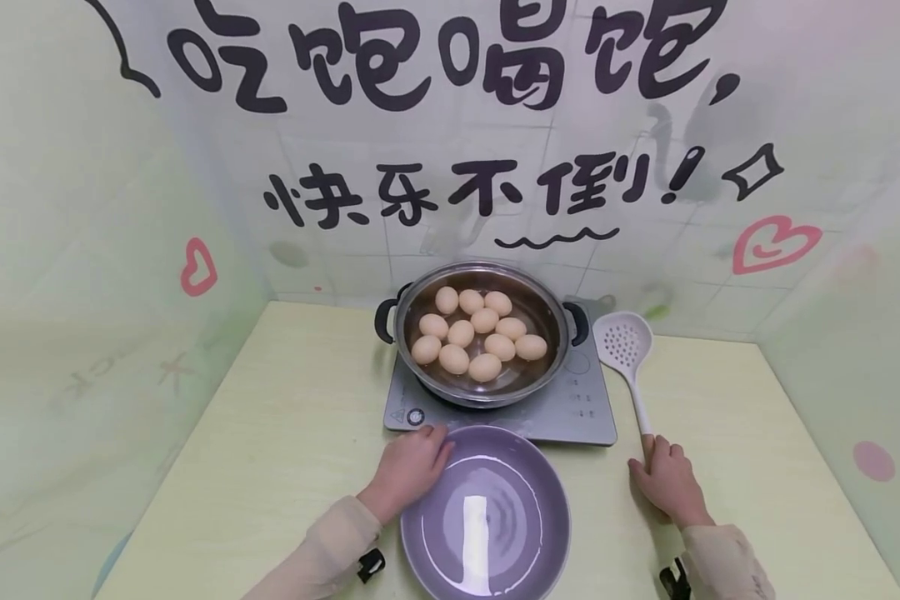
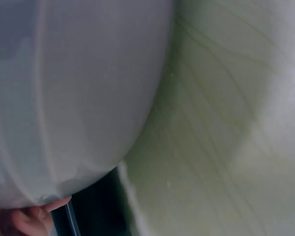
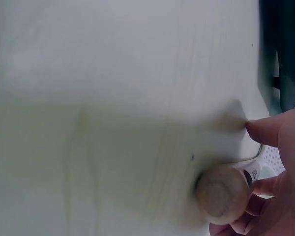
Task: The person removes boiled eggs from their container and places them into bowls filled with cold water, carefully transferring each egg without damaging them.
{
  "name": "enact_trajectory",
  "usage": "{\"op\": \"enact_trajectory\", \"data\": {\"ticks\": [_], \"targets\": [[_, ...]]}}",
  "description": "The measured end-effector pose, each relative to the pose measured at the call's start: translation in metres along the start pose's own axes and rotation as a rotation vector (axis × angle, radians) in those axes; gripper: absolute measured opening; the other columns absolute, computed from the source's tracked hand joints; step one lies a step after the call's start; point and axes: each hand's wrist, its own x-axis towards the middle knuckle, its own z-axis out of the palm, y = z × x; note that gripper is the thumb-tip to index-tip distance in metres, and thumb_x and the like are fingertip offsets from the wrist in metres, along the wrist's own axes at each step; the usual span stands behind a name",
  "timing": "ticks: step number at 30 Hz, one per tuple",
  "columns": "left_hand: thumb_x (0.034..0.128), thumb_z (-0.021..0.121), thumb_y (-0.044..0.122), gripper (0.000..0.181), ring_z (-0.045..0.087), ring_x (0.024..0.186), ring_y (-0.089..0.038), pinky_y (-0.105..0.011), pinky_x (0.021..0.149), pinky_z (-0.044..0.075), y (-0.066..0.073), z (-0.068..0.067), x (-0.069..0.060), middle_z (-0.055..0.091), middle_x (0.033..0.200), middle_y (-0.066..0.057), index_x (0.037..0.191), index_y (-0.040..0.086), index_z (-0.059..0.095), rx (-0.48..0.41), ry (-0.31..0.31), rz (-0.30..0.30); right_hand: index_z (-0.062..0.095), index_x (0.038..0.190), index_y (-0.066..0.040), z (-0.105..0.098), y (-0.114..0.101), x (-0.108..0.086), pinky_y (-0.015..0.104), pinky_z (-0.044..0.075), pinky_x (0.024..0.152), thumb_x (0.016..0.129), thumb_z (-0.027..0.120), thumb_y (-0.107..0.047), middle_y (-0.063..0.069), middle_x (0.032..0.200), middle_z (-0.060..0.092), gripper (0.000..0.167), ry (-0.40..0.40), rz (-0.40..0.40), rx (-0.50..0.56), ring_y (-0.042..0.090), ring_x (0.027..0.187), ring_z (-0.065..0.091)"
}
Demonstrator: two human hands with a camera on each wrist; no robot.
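Note:
In the head view my left hand grips the upper left rim of a purple bowl, thumb at the edge. The left wrist view shows the bowl's outer wall and curled fingers at its rim. My right hand is at the wooden handle of a white slotted skimmer that lies on the table. In the right wrist view its fingers touch the side of the wooden handle, while the thumb stands apart from it. Part of the handle is hidden under the hand in the head view.
Behind the bowl, a two-handled steel pot with several eggs stands on a grey induction cooktop. The pale wood-look table ends at a printed wall sheet. Similar sheets hang left and right.

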Motion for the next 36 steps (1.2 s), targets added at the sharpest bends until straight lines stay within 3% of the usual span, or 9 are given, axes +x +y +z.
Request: {"op": "enact_trajectory", "data": {"ticks": [4,12,18,23,27,36], "targets": [[0.0853,0.060,0.021,0.014,0.056,0.051,-0.020,-0.032,0.043,0.042,0.002,0.001,0.000,0.057,0.064,-0.004,0.079,0.010,0.057,0.022,0.020,-0.018,0.035,0.112,0.019,0.000,-0.002,0.003,0.050,0.043,0.064,0.087,0.049,-0.017,0.030,0.089,0.042,0.046,0.007,0.021,0.016,0.040,0.077,0.049],[0.0836,0.061,0.019,0.014,0.055,0.048,-0.019,-0.031,0.041,0.041,0.003,0.003,0.001,0.055,0.062,-0.003,0.075,0.010,0.055,0.073,0.052,0.001,0.037,0.098,0.015,-0.001,-0.001,0.009,0.039,0.041,0.053,0.090,0.041,-0.011,0.026,0.081,0.042,0.028,-0.014,0.100,0.070,0.030,0.064,0.046],[0.0829,0.062,0.018,0.015,0.055,0.048,-0.020,-0.032,0.040,0.040,0.004,0.004,0.000,0.054,0.061,-0.004,0.074,0.010,0.053,0.076,0.065,-0.001,0.034,0.091,0.013,-0.004,-0.006,0.011,0.039,0.039,0.051,0.096,0.022,-0.019,0.025,0.079,0.037,0.034,-0.021,0.172,0.118,0.031,0.060,0.043],[0.0825,0.062,0.018,0.015,0.055,0.048,-0.020,-0.032,0.040,0.040,0.004,0.004,0.000,0.053,0.060,-0.004,0.074,0.010,0.053,0.076,0.075,-0.005,0.030,0.090,0.012,-0.011,-0.008,0.015,0.041,0.039,0.052,0.096,0.016,-0.021,0.025,0.074,0.039,0.037,-0.061,0.214,0.155,0.032,0.060,0.044],[0.0825,0.062,0.019,0.015,0.055,0.048,-0.020,-0.032,0.040,0.040,0.004,0.003,-0.001,0.054,0.061,-0.003,0.074,0.010,0.053,0.080,0.075,-0.007,0.029,0.091,0.010,-0.015,-0.009,0.016,0.036,0.037,0.048,0.096,0.016,-0.025,0.019,0.067,0.042,0.037,-0.097,0.247,0.184,0.027,0.056,0.044],[0.0832,0.061,0.020,0.014,0.054,0.048,-0.020,-0.031,0.040,0.040,0.004,0.004,-0.001,0.054,0.061,-0.004,0.076,0.010,0.055,0.075,0.063,-0.024,0.044,0.091,0.009,-0.018,-0.005,0.017,0.032,0.034,0.045,0.094,0.029,-0.029,0.013,0.063,0.044,0.040,-0.054,0.280,0.156,0.023,0.052,0.042]]}}
